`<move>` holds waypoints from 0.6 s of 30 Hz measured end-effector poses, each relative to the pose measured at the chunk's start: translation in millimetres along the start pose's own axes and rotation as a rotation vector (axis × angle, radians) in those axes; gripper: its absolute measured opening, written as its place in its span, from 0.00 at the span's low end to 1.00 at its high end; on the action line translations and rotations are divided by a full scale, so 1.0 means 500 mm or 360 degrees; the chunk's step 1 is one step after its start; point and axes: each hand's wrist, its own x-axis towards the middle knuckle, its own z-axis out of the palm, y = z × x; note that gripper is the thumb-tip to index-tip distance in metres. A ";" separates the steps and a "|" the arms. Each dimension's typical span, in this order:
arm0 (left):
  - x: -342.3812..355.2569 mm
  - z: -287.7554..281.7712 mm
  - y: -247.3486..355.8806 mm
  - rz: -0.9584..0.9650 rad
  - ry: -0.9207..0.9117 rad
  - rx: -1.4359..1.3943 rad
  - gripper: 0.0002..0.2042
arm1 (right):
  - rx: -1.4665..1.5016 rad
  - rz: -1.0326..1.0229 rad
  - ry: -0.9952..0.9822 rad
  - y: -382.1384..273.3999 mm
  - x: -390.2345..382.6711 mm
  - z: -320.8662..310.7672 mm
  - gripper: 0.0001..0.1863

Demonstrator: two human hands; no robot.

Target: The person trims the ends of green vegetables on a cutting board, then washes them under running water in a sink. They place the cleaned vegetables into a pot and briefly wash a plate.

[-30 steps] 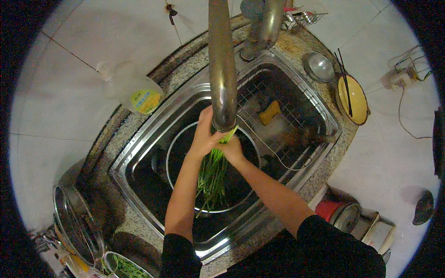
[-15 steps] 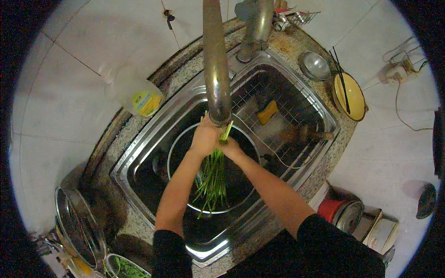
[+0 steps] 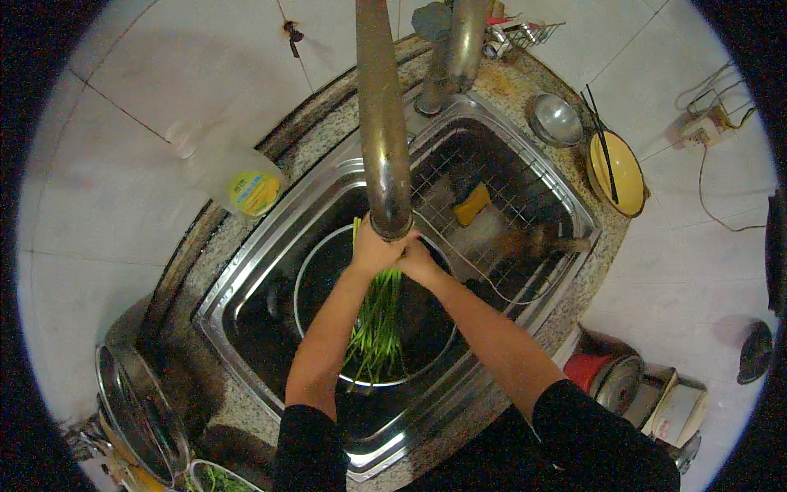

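Note:
A bunch of long, thin green stems with pale ends, like chives (image 3: pixel 375 328), hangs below my hands over a round basin (image 3: pixel 297 283) in the left sink bowl. My left hand (image 3: pixel 377 248) is closed around the upper part of the bunch, right under the mouth of the metal faucet (image 3: pixel 385 156). Pressed close beside it, my right hand (image 3: pixel 418 261) is also closed on the bunch. The faucet and my left hand partly hide the right fingers. A few pale ends poke out left of my left hand.
The right sink bowl holds a wire rack (image 3: pixel 525 193) with a yellow sponge (image 3: pixel 472 205). On the counter are a metal bowl (image 3: pixel 557 120), chopsticks across a yellow bowl (image 3: pixel 627 176), and a plastic bottle (image 3: pixel 254 190). Greens (image 3: pixel 221 479) fill a bowl at lower left.
The pale stem ends that showed between my hands are now hidden. My right hand has moved slightly up and right, and my left hand has shifted a little to the right.

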 end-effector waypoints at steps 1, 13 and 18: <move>-0.006 0.002 0.009 -0.0081 -0.0047 -0.0106 0.12 | -0.0049 0.0144 -0.0047 -0.025 -0.004 0.000 0.21; -0.007 0.001 -0.011 -0.0494 0.0117 -0.0299 0.11 | -0.0070 0.0094 0.0174 -0.087 -0.032 0.022 0.19; -0.047 0.015 0.016 -0.0018 0.0277 -0.0076 0.11 | 0.0418 -0.0082 0.0320 -0.038 -0.045 0.049 0.22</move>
